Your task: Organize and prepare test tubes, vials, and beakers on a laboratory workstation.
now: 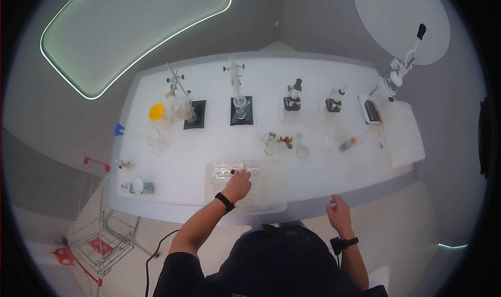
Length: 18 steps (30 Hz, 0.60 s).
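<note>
My left hand (238, 185) reaches over a clear plastic tray or box (211, 195) at the table's near edge. Its fingertips are at a row of small round items in a transparent holder (219, 173), beside a small black piece (233, 172). Whether the fingers grip anything is hidden from above. A small box bearing writing (235, 166) lies just beyond them. My right hand (339, 215) hangs in front of the table's edge, fingers loosely bent and apart, holding nothing visible.
Brown and clear glass bottles (285, 140) stand beyond the tray. Farther back are two stands with glassware (241, 111), two microscopes (292, 99) and a lever press (389, 84). A yellow funnel-like piece (157, 112) and a small scale (148, 188) are left. A wire cart (103, 218) adjoins the table.
</note>
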Motion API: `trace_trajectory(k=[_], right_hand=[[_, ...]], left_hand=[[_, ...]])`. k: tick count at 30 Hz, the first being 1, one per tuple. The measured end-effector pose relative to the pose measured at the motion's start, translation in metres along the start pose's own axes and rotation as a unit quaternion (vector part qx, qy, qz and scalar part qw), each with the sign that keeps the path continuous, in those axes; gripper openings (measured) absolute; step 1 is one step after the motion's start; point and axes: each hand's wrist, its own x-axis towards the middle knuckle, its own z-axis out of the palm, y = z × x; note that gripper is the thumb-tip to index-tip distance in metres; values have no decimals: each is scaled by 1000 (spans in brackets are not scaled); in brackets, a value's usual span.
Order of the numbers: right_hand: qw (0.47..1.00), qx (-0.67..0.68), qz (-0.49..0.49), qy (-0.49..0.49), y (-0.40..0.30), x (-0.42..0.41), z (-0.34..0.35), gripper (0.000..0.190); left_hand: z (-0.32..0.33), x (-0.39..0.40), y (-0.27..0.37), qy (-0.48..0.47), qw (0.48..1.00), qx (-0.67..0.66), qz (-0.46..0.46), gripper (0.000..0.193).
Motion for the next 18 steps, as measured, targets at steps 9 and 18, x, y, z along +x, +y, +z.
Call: trace_trajectory(k=[9, 18], right_hand=[[998, 25, -53, -10, -12, 16, 9, 44], [991, 92, -62, -78, -70, 30, 12, 36]], left_hand=[[-73, -56, -35, 50, 991, -103, -76, 9], [-177, -85, -17, 231, 812, -475, -250, 5]])
